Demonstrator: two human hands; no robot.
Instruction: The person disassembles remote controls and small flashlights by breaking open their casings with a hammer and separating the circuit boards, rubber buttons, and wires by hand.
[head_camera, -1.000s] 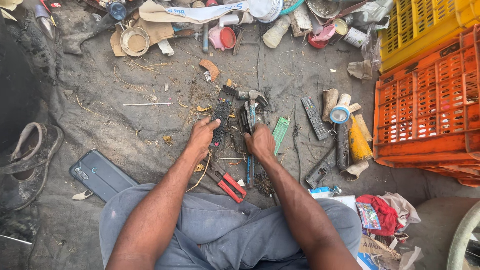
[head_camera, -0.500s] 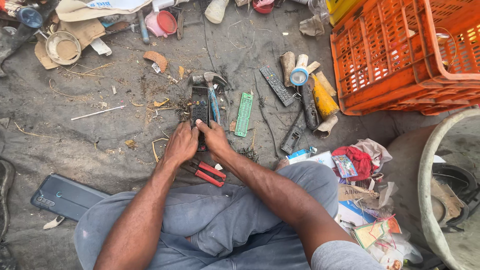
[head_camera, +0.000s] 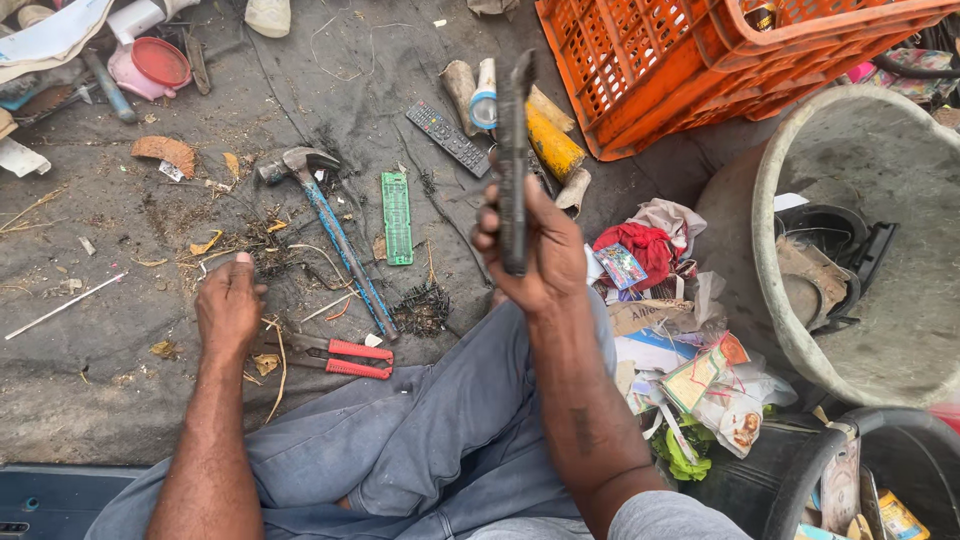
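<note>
Gripping a Dark Slab Above the Scrap

Raising its catch upright, the right hand (head_camera: 535, 255) is closed around a long, dark, flat device (head_camera: 514, 160), held above the lap near the remote control (head_camera: 447, 138). The left hand (head_camera: 229, 308) rests open, palm down, on the dirty ground cloth (head_camera: 90, 370), just beside red-handled pliers (head_camera: 335, 355) and near the hammer (head_camera: 330, 230).

The person wears loose grey-blue trousers (head_camera: 440, 440), creased and faintly dusty over both legs. Both forearms are bare, with no sleeves, watch or gloves showing on the left hand (head_camera: 228, 310) or the right hand (head_camera: 535, 250). A small dark marking, like a tattoo, sits on the right forearm (head_camera: 582, 425).
</note>
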